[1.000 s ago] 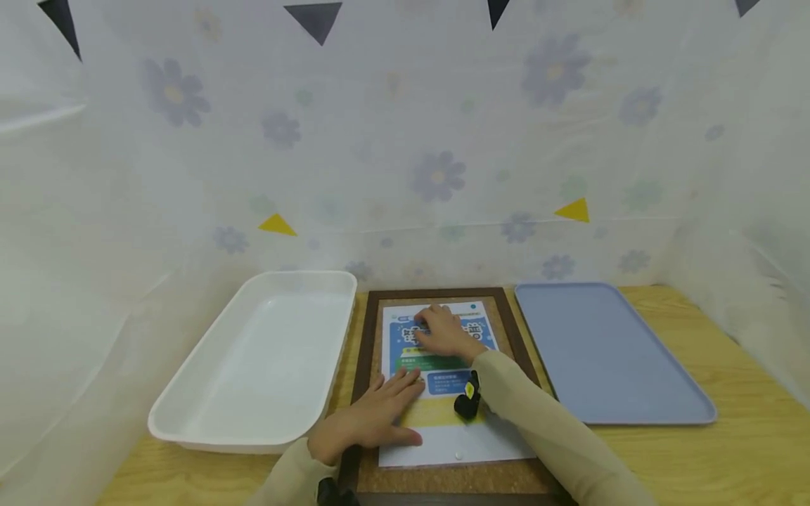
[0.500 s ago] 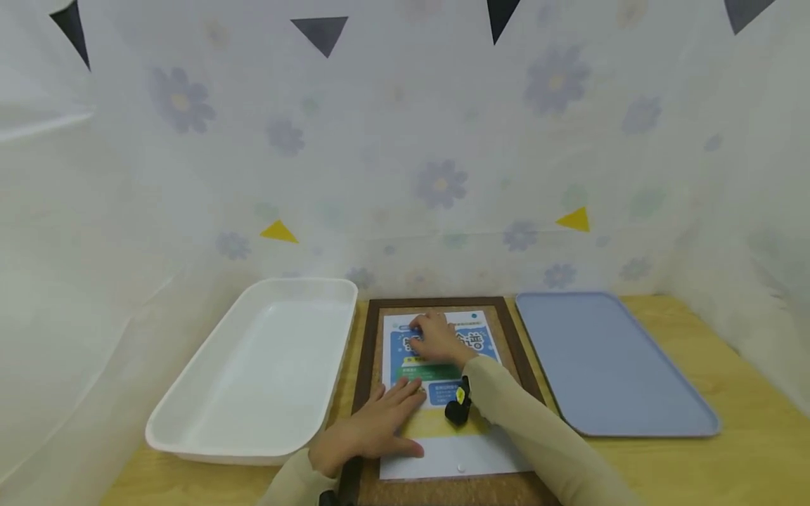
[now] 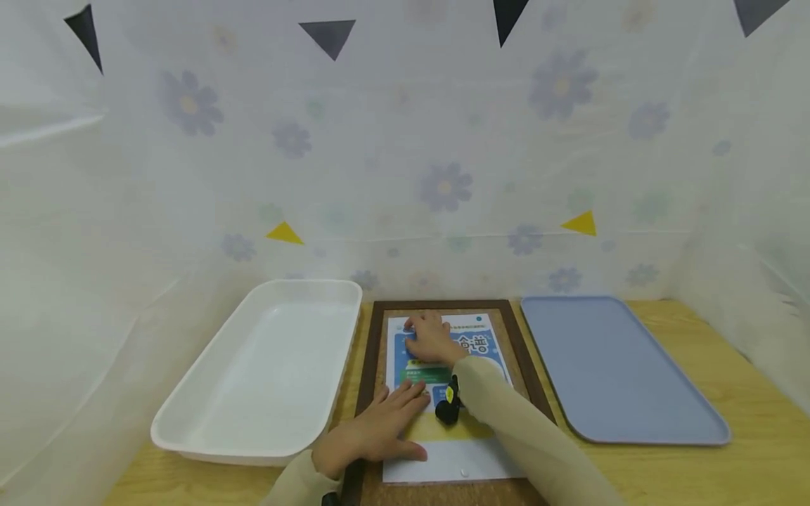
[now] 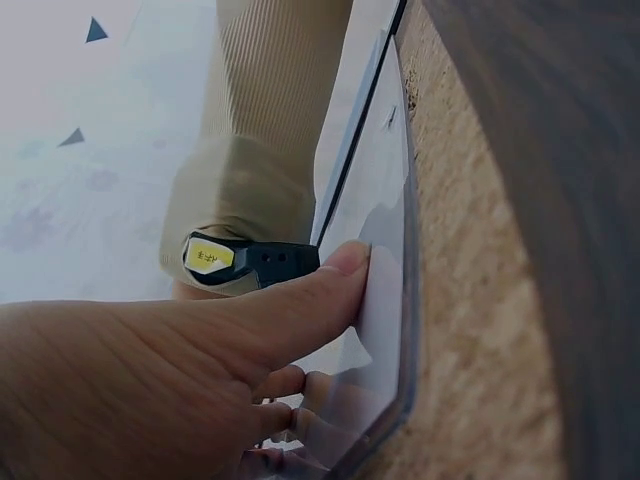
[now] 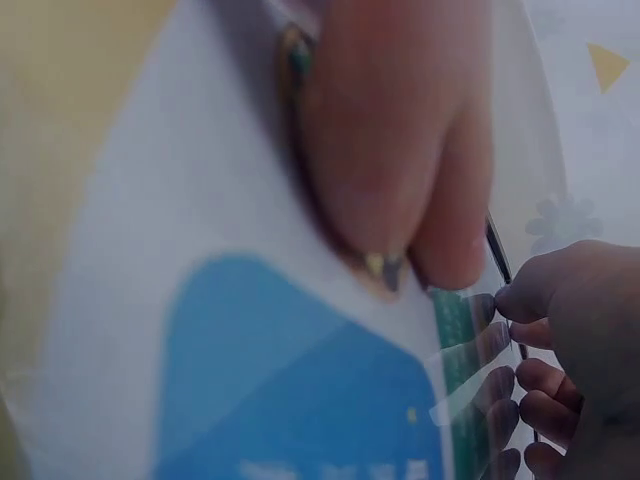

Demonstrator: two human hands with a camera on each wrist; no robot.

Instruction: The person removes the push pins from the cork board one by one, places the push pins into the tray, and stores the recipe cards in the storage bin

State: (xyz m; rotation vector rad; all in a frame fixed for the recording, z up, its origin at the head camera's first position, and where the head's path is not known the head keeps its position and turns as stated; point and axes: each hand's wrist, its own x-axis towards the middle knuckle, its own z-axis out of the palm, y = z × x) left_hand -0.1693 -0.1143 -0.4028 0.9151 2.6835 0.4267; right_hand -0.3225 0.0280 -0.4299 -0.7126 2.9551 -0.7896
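Nearest me, a cork strip (image 3: 455,494) runs between the board's dark frame (image 3: 531,362) and the lower edge of a glossy printed sheet (image 3: 443,458), which lies flat on the board. The left hand (image 3: 380,425) is spread flat over the sheet's left side, thumb stretched out just inside the cork border. Its sleeve passes close by the near right corner of the white tray (image 3: 259,372). The right sleeve (image 3: 531,436) slants across the sheet's lower right edge; past it, the right hand (image 3: 434,341) touches the upper left part with bent fingers, and I can't tell whether they pinch anything. Only thin strips of tabletop separate the frame from the white tray on the left and the blue tray (image 3: 623,372) on the right. Wider wood (image 3: 671,472) shows before and beyond the blue tray's outer edge. Behind everything hangs a flowered curtain (image 3: 373,176).
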